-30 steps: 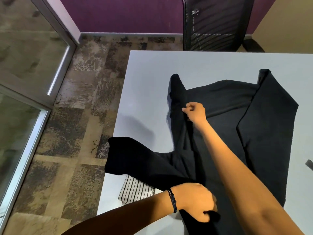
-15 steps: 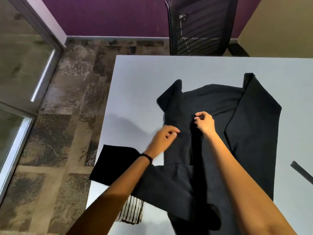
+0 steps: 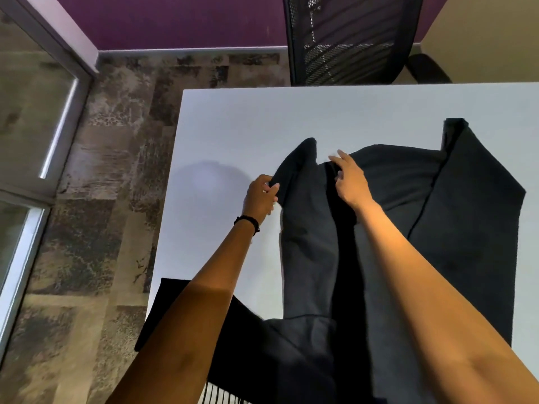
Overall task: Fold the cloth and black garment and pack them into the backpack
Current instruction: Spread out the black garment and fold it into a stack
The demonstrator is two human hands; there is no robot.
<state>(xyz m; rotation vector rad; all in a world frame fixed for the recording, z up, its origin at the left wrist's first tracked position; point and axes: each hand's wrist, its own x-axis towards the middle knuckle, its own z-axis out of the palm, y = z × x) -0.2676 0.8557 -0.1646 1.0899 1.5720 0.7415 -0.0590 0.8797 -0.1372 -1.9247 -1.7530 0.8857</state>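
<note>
Matte black garment (image 3: 309,258), perhaps knit, in long folded panels

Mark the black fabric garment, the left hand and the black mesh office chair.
black fabric garment (image 3: 312,252), head view, left panel
left hand (image 3: 260,196), head view, knuckles
black mesh office chair (image 3: 350,39), head view, backrest

bare table (image 3: 248,118) beyond garment (image 3: 466,243); chair (image 3: 347,39) behind

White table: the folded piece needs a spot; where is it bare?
On the white table, a bare strip runs along the far edge beyond the black fabric garment; another lies left of the garment, beside the left hand. Near and right: crowded.
</note>
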